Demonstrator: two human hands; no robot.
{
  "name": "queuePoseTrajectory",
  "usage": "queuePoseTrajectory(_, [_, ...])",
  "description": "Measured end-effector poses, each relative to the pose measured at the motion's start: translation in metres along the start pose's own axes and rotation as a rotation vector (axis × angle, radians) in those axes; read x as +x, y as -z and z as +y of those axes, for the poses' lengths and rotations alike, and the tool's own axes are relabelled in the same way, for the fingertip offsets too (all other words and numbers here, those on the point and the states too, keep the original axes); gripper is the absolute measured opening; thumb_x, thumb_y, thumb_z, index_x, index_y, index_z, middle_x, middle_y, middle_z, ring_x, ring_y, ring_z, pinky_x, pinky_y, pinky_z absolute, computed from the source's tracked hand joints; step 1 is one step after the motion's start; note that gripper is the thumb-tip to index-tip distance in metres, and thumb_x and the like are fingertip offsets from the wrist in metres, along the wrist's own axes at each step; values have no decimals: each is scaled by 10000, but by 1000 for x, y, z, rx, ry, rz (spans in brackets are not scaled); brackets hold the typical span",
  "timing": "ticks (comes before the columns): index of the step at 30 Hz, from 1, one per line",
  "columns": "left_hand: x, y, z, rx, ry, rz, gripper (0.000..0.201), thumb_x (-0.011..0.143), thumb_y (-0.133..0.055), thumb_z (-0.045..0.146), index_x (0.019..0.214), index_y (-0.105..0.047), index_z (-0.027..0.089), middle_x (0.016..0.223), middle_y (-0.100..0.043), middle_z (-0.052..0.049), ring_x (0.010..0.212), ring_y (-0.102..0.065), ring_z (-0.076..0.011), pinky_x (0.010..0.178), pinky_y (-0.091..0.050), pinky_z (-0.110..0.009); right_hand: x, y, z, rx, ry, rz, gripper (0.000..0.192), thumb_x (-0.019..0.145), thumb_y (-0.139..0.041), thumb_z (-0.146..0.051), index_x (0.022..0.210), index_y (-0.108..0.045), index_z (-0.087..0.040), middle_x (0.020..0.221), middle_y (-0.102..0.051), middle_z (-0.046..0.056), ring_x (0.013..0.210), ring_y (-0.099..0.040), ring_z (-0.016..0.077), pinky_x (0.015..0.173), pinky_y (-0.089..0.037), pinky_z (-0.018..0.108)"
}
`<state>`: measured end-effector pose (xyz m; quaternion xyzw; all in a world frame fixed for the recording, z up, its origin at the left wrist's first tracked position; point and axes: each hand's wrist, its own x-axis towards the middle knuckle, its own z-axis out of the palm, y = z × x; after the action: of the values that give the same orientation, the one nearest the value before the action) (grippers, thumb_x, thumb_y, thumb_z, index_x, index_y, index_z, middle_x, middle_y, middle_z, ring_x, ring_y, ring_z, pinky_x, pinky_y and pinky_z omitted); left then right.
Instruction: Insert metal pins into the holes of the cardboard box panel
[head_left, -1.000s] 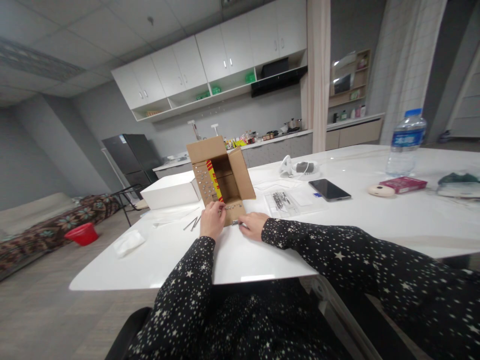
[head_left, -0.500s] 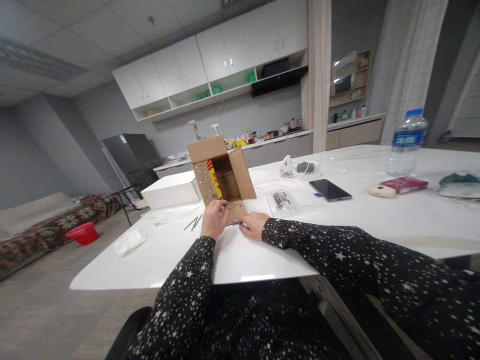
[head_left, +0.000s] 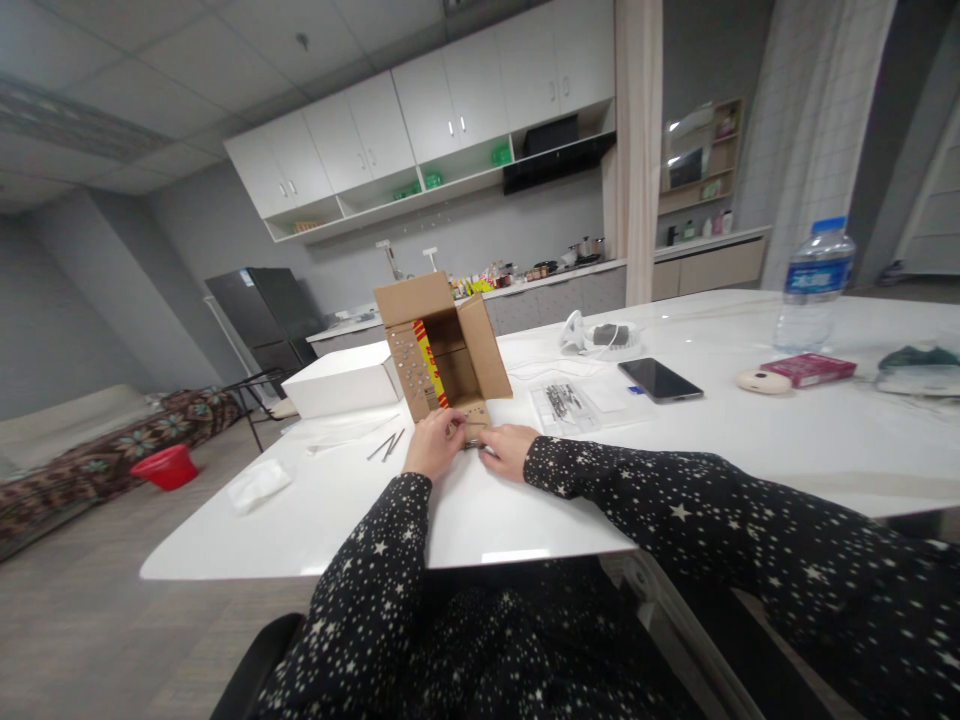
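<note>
Table (head_left: 675,450): wide white top, carrying everything below; both starred sleeves lie across its near edge.
White box (head_left: 345,388): closed, lying flat just left of the cardboard box.
Cardboard box (head_left: 444,352): stands on its side, near the left end of the table, open mouth toward the person, flaps spread; a red and yellow strip shows on its left inner wall, and rows of small metal pieces sit in the left flap and the lower flap.
Water bottle (head_left: 811,283): upright, far right, well apart from the hands.
Phone (head_left: 658,380): dark, flat, right of the cardboard box.
Clear bag (head_left: 566,403): flat between the phone and the cardboard box, holding small dark pieces.
Red packet (head_left: 808,368): flat near the water bottle.
Loose nails (head_left: 387,445): thin and dark, on the table left of the left hand.
Left hand (head_left: 433,442): fingers curled at the lower flap's front edge, touching it; what they pinch, I cannot tell.
Right hand (head_left: 508,448): resting on the table just beside the lower flap, fingers bent over a small metal piece (head_left: 480,447) that pokes out toward the left hand.
</note>
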<state>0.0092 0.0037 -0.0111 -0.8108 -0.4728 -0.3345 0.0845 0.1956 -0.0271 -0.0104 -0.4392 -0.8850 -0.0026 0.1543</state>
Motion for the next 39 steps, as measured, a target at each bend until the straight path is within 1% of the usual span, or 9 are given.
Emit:
queuePoseTrajectory(3, [0,-1,-1,-2,-9,-23,142,802,-526,187,892,-635,198,850,-658,-24,749,-569,-155,732,-463,-286,-2,3,-1,13,9,4,368,890,-403,-335,1220,-545,-256,1049,-687,53,913,-644,210,742,-447,286])
queuePoseTrajectory(5, [0,-2,-1,-1,-13,-28,139,806,-527,193,888,-639,197,858,-660,-26,759,-576,-156,741,-466,-286,-2,4,-2,16,9,3,376,891,-402,-328,1235,-536,-256,1051,-686,50,915,-642,207,751,-446,286])
queuePoseTrajectory(13, [0,-2,-1,2,-27,-68,136,813,-534,216,852,-663,203,894,-671,-32,849,-610,-169,808,-481,-297,1,-2,1,-1,1,3,319,887,-414,-327,1142,-584,-242,1047,-688,58,917,-644,206,734,-435,281])
queuePoseTrajectory(19, [1,-1,2,-2,-6,-137,151,794,-548,212,833,-694,204,834,-670,-30,767,-607,-159,739,-486,-285,3,-4,2,-7,-11,-8,309,889,-413,-334,1125,-588,-237,1048,-685,65,923,-638,208,744,-431,284])
queuePoseTrajectory(25, [0,-1,3,-15,-18,-156,146,794,-555,231,804,-696,193,782,-660,-28,724,-594,-150,703,-473,-273,3,-5,2,-2,-17,-6,314,887,-413,-344,1126,-587,-238,1044,-686,63,919,-640,209,740,-431,283])
queuePoseTrajectory(34, [0,-1,3,-18,-17,-159,145,802,-549,234,807,-686,186,781,-654,-32,734,-595,-154,714,-471,-281,2,-5,3,-1,-6,-3,310,891,-416,-342,1131,-585,-239,1055,-684,63,923,-641,206,745,-431,278])
queuePoseTrajectory(36, [0,-1,3,-12,-18,-137,141,802,-545,233,816,-677,188,807,-651,-34,764,-598,-161,743,-476,-291,2,-4,2,-2,-7,0,305,892,-417,-342,1127,-584,-244,1048,-686,59,915,-643,205,736,-431,278])
queuePoseTrajectory(39, [-1,0,3,18,12,-59,146,802,-542,238,863,-668,196,894,-644,-46,845,-600,-179,792,-480,-312,2,-3,1,-7,-3,1,301,890,-413,-334,1117,-586,-238,1033,-690,64,901,-644,208,720,-431,279])
